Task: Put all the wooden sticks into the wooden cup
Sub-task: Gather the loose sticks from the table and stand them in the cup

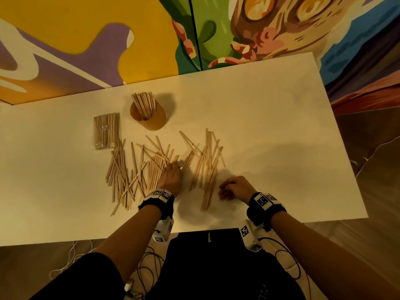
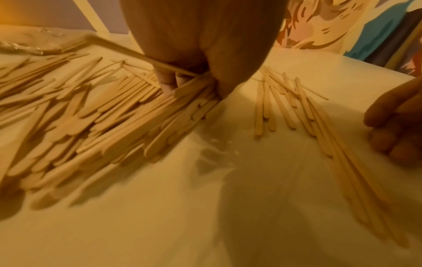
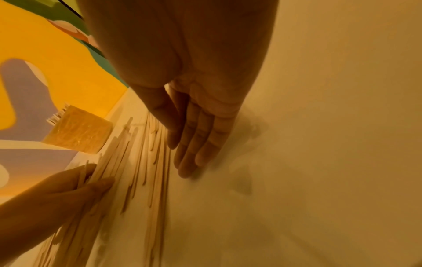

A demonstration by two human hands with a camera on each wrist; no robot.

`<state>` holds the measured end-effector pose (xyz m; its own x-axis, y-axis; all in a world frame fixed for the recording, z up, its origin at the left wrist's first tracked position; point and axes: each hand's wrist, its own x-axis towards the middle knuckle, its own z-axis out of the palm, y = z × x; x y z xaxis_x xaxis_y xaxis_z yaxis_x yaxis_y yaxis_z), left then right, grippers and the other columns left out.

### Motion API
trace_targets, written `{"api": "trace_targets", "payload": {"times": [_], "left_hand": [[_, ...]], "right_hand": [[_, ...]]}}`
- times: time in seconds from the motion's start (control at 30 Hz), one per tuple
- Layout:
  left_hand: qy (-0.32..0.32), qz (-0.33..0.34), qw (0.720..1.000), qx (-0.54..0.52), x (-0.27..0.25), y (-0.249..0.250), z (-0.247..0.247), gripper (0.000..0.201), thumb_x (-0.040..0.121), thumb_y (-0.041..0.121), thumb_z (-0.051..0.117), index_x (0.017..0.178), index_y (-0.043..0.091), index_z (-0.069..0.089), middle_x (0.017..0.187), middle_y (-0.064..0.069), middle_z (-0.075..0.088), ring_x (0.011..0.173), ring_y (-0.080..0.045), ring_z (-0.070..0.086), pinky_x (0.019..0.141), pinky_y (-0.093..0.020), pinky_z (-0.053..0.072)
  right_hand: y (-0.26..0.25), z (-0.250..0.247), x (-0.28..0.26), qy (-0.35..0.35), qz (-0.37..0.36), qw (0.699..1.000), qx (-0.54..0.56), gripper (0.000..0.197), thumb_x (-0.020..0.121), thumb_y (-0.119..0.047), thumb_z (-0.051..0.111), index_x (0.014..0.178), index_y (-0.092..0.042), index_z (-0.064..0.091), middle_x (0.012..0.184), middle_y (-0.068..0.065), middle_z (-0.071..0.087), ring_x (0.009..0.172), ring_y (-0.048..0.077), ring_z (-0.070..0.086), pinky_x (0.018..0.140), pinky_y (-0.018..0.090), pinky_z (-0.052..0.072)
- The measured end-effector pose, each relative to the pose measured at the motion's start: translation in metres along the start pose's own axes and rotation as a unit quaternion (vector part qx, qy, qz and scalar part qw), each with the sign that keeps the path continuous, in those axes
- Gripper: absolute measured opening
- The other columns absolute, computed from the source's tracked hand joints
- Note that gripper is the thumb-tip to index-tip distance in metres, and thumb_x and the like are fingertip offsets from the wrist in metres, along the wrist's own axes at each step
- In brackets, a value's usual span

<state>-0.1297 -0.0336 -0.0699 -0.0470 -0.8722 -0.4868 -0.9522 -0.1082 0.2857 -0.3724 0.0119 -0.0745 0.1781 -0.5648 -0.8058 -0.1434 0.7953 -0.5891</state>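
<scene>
The wooden cup stands upright at the back left of the table and holds a bunch of sticks; it also shows in the right wrist view as the cup. Loose wooden sticks lie in a wide left pile and a narrower right pile. My left hand is at the left pile's right edge. Its fingers and thumb curl round several sticks. My right hand rests on the table just right of the right pile, its straight fingers holding nothing.
A sealed clear packet of sticks lies left of the cup. The white table has a painted wall along its far edge. Its near edge runs just behind my wrists. Cables lie on the floor below.
</scene>
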Motion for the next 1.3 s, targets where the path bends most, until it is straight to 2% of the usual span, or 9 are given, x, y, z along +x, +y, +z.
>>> {"api": "trace_targets", "payload": {"times": [0.2, 0.37, 0.53, 0.63, 0.73, 0.9, 1.1, 1.2, 1.3], "left_hand": [[0.005, 0.011, 1.0, -0.001, 0.002, -0.003, -0.009, 0.044, 0.101, 0.012, 0.034, 0.144, 0.002, 0.033, 0.136, -0.023, 0.046, 0.121, -0.039, 0.049, 0.096, -0.047, 0.041], [-0.001, 0.026, 0.997, -0.066, 0.008, 0.0, -0.029, 0.021, 0.1, 0.009, 0.036, 0.118, -0.001, 0.042, 0.094, -0.021, 0.062, 0.083, -0.035, 0.058, 0.068, -0.038, 0.04], [-0.057, -0.041, 0.977, -0.2, 0.019, 0.009, -0.048, 0.02, 0.102, 0.019, 0.036, 0.112, 0.005, 0.046, 0.08, -0.009, 0.065, 0.077, -0.029, 0.063, 0.07, -0.034, 0.048], [-0.115, -0.077, 0.926, -0.352, 0.018, 0.019, -0.052, 0.019, 0.101, 0.022, 0.039, 0.11, 0.009, 0.05, 0.075, -0.011, 0.06, 0.066, -0.025, 0.059, 0.069, -0.044, 0.055], [-0.154, -0.094, 0.845, -0.504, 0.007, 0.036, -0.052, 0.018, 0.103, 0.016, 0.041, 0.087, 0.009, 0.047, 0.066, -0.009, 0.052, 0.052, -0.021, 0.052, 0.051, -0.033, 0.052], [-0.211, -0.11, 0.727, -0.644, -0.008, 0.06, -0.046, 0.024, 0.101, 0.018, 0.037, 0.079, 0.013, 0.045, 0.064, -0.004, 0.048, 0.051, -0.017, 0.049, 0.05, -0.027, 0.046], [-0.142, -0.136, 0.65, -0.734, -0.009, 0.077, -0.039, 0.022, 0.102, 0.012, 0.035, 0.081, 0.014, 0.045, 0.065, -0.001, 0.045, 0.054, -0.014, 0.047, 0.056, -0.029, 0.046], [-0.092, -0.137, 0.622, -0.766, -0.011, 0.085, -0.038, 0.026, 0.102, 0.007, 0.036, 0.077, 0.011, 0.045, 0.068, -0.003, 0.045, 0.055, -0.013, 0.048, 0.06, -0.03, 0.043], [-0.036, -0.142, 0.593, -0.792, -0.014, 0.092, -0.038, 0.025, 0.1, 0.003, 0.035, 0.078, 0.012, 0.043, 0.068, -0.002, 0.046, 0.056, -0.012, 0.047, 0.063, -0.029, 0.04]], "right_hand": [[-0.005, -0.003, -0.001, -0.003, 0.008, 1.0, -0.002, 0.027, 0.091, 0.008, 0.039, 0.084, 0.0, 0.065, 0.077, 0.018, 0.07, 0.058, 0.02, 0.069, 0.06, 0.03, 0.055], [-0.009, -0.007, -0.001, -0.001, 0.016, 1.0, -0.003, 0.026, 0.092, 0.007, 0.041, 0.083, -0.001, 0.065, 0.075, 0.016, 0.07, 0.056, 0.019, 0.068, 0.057, 0.028, 0.055], [-0.014, -0.013, -0.001, 0.004, 0.019, 1.0, 0.0, 0.026, 0.092, 0.007, 0.042, 0.082, -0.001, 0.065, 0.072, 0.016, 0.069, 0.054, 0.018, 0.068, 0.057, 0.029, 0.056], [-0.018, -0.019, -0.004, 0.004, 0.013, 1.0, -0.003, 0.026, 0.093, 0.007, 0.041, 0.086, 0.001, 0.065, 0.074, 0.016, 0.07, 0.056, 0.019, 0.069, 0.058, 0.029, 0.055], [-0.026, -0.025, -0.009, 0.004, -0.001, 1.0, 0.003, 0.023, 0.093, 0.005, 0.042, 0.089, 0.002, 0.065, 0.078, 0.018, 0.07, 0.061, 0.022, 0.069, 0.061, 0.028, 0.054], [-0.038, -0.032, -0.012, 0.014, -0.018, 1.0, 0.018, 0.022, 0.094, 0.003, 0.043, 0.094, 0.003, 0.065, 0.087, 0.024, 0.071, 0.069, 0.028, 0.07, 0.064, 0.03, 0.054], [-0.041, -0.019, -0.024, -0.034, -0.006, 0.999, 0.026, 0.025, 0.098, -0.012, 0.049, 0.103, 0.006, 0.065, 0.094, 0.026, 0.071, 0.081, 0.035, 0.069, 0.069, 0.035, 0.054], [-0.04, -0.003, -0.037, -0.092, 0.056, 0.993, 0.057, 0.04, 0.098, -0.031, 0.051, 0.108, 0.006, 0.062, 0.09, 0.025, 0.07, 0.082, 0.036, 0.069, 0.068, 0.039, 0.056], [-0.039, 0.012, -0.045, -0.133, 0.135, 0.978, 0.083, 0.058, 0.099, -0.051, 0.039, 0.109, 0.003, 0.057, 0.089, 0.027, 0.069, 0.077, 0.036, 0.069, 0.062, 0.037, 0.057]]}}
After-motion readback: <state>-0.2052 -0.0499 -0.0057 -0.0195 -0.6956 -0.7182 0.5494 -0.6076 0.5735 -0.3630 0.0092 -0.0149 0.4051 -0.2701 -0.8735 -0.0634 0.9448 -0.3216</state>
